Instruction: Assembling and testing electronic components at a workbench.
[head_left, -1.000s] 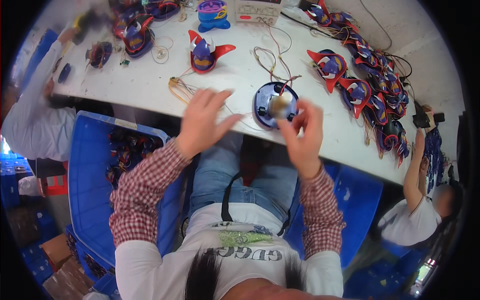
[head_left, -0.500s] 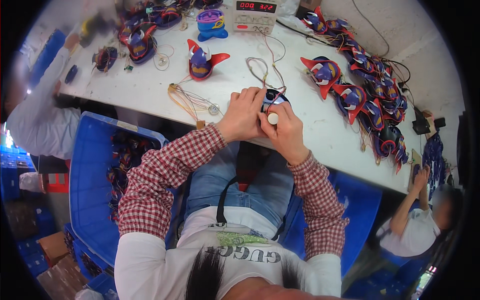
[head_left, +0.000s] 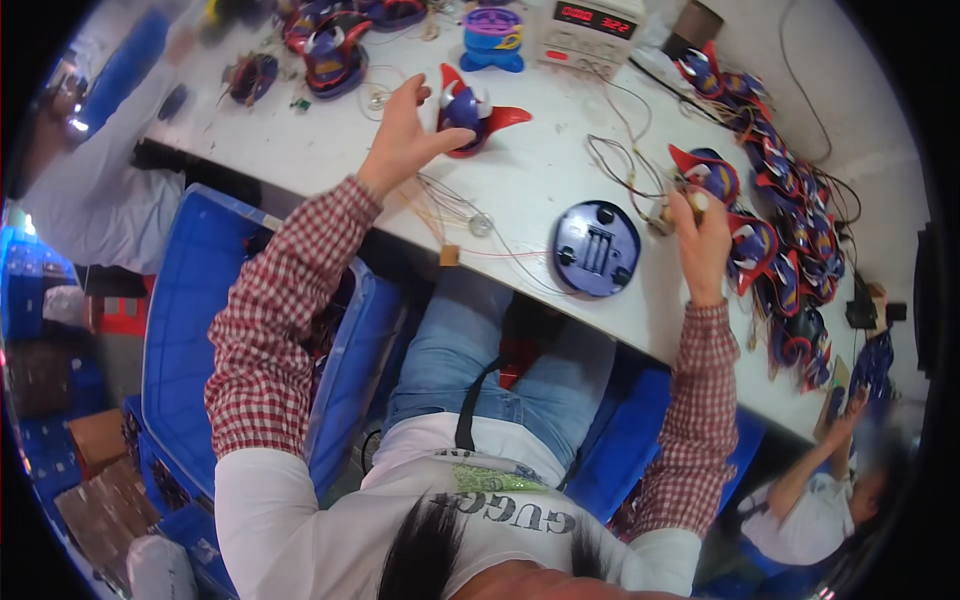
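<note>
My left hand [head_left: 405,140] is open, with thumb and fingers spread around the near left side of a purple toy head [head_left: 462,108] with red wing-like flaps and white horns. Its thumb overlaps the toy; whether it touches cannot be told. My right hand [head_left: 706,240] is closed around a hand tool with a pale round handle end [head_left: 699,202], next to the toy heads on the right. The tool's kind is unclear. A round dark blue plastic base [head_left: 597,250] lies by the table's front edge between my hands. Thin wires [head_left: 440,200] with a small round disc [head_left: 481,225] lie left of it.
A power supply [head_left: 588,35] with a lit red display stands at the back, beside a blue and purple container [head_left: 491,40]. Many toy heads [head_left: 785,205] crowd the right side. A blue bin [head_left: 200,330] stands lower left. People work at both sides.
My hands have parted: the left went left to the toy head, and the right went right with the tool. The blue base, formerly under both hands, now lies uncovered. The view has shifted.
</note>
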